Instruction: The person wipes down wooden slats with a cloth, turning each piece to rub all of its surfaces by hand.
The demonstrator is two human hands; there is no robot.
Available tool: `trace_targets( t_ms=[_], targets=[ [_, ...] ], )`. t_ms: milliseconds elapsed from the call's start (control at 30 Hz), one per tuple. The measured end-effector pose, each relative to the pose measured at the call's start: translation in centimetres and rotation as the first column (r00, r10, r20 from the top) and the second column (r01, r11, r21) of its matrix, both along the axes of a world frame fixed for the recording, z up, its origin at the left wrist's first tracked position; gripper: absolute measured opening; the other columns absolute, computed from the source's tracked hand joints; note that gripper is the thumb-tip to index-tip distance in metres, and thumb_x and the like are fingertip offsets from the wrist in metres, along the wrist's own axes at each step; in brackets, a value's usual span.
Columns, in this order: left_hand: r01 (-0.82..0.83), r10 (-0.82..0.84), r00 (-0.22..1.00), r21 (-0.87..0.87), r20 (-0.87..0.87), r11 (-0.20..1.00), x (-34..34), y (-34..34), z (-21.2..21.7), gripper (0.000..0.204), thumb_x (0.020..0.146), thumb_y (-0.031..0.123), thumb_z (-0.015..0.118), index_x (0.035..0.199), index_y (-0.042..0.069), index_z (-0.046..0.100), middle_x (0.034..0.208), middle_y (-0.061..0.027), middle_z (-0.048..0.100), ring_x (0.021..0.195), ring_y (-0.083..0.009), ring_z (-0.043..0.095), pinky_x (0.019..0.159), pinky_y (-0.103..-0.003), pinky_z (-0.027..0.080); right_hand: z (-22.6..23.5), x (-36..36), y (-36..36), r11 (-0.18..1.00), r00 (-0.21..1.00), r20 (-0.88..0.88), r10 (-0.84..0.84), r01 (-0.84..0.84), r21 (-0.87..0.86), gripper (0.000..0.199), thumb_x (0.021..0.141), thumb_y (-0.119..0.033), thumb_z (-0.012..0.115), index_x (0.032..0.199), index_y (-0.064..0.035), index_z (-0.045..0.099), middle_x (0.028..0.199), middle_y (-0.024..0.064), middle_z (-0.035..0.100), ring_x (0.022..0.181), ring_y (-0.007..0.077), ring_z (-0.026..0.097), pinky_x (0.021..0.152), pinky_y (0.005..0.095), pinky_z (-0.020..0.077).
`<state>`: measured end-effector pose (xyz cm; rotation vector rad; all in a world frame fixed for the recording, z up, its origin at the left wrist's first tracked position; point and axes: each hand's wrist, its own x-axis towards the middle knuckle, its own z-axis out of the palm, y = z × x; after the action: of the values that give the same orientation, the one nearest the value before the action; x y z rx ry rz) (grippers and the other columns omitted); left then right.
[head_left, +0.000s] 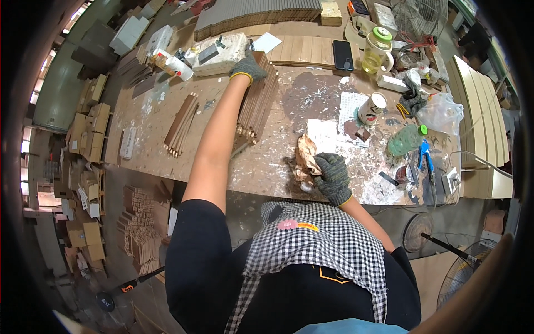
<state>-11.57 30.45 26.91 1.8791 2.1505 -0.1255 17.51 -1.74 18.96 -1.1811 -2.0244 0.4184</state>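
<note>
Two gloved hands, rag (pixel 307 158) hiding tool

- Left hand (pixel 247 67) gloved, arm stretched far forward, bare forearm straight, fingers curled downward.
- Right hand (pixel 332 177) gloved, drawn near torso, elbow bent, fingers closed in grip.

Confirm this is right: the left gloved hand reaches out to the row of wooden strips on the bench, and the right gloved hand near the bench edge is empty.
Not quite. In the head view the right hand is not empty: it grips a crumpled stained rag. The rest holds: the left hand reaches to the wooden strips on the bench.
</note>
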Motion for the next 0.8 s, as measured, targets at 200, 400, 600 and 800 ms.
trace_targets(
  t_ms=[200,400,600,800],
  targets=[
    [0.005,-0.003,1.000,0.109,-0.017,0.994,0.1,-1.1,-0.2,0.135,0.066,0.058,0.084,0.162,0.007,0.003,0.149,-0.0287,0.047,0.134,-0.0396,0.053,0.112,-0.051,0.042,-0.4,0.1,-0.1,1.000,1.000,-0.004,-0.005,0.005,0.007,0.044,0.069,-0.012,0.071,0.112,-0.0040,0.068,0.115,0.0168,0.066,0.103,0.0375,0.061,0.090,0.0481,0.0487],
    [-0.024,-0.126,0.981,0.730,0.150,0.683,-8.4,-5.7,-1.0,0.088,0.084,0.051,0.071,0.147,-0.003,0.043,0.142,-0.0307,0.050,0.132,-0.0438,0.048,0.114,-0.048,0.037,-0.8,0.5,-0.7,0.999,1.000,-0.007,-0.030,0.030,0.039,0.047,0.068,-0.011,0.068,0.115,-0.0053,0.067,0.116,0.0162,0.065,0.105,0.0371,0.060,0.091,0.0485,0.0478],
    [-0.302,0.420,0.903,0.560,-0.091,0.772,-30.5,-19.4,-9.1,0.079,0.087,0.040,0.070,0.148,-0.001,0.043,0.150,-0.0259,0.045,0.139,-0.0404,0.043,0.117,-0.048,0.033,0.3,0.0,-1.0,1.000,1.000,0.008,-0.007,0.007,-0.022,0.050,0.072,-0.014,0.070,0.121,-0.0055,0.063,0.116,0.0164,0.063,0.105,0.0374,0.059,0.091,0.0487,0.0470],
    [-0.474,0.473,0.831,0.073,-0.292,0.878,-35.0,-23.2,-8.4,0.097,0.083,0.049,0.073,0.157,0.004,0.029,0.160,-0.0245,0.032,0.146,-0.0434,0.034,0.119,-0.049,0.032,3.2,0.4,-1.3,0.997,0.974,0.213,-0.072,0.062,0.056,0.057,0.077,-0.032,0.074,0.128,-0.0099,0.060,0.127,0.0188,0.054,0.121,0.0409,0.050,0.102,0.0559,0.0405]
  ],
)
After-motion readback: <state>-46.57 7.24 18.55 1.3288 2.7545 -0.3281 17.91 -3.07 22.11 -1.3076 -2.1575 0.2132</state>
